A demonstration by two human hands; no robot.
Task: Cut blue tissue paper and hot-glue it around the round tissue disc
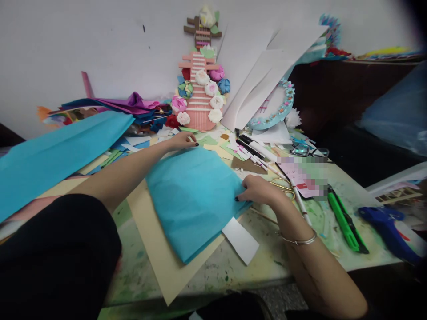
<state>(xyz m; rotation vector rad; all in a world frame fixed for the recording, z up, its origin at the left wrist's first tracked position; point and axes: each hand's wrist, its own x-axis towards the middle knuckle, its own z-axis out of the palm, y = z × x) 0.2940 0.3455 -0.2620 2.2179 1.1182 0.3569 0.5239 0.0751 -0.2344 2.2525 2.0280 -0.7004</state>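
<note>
Position: blue paper (193, 195) lies partly on the tan sheet (163, 275), near corner still short of that sheet's tip, on the tabletop (243, 275).

Grip, right hand (262, 190): thumb over the paper's right edge, fingers bent, apparently pinching it. Grip, left hand (182, 141): fingers curled at the far edge; cannot tell whether closed on it.

Risks (judged, not observed): the layers could slip out of line or crease if the hands pull unevenly, since the near corner is unpinned. The white strip (242, 242) touches the near-right edge and could catch under it. A rightward sweep could knock the green knife (343, 222) (blade state unclear).

Counts: hands, 2; large blue papers, 2, including the one at left (63, 146); tan sheet under the work, 1; white strip beside it, 1; green knife, 1; glasses (301, 150), 1 pair; bracelet (305, 242), 1. Pens and scraps: several, overlapping, no firm count.
</note>
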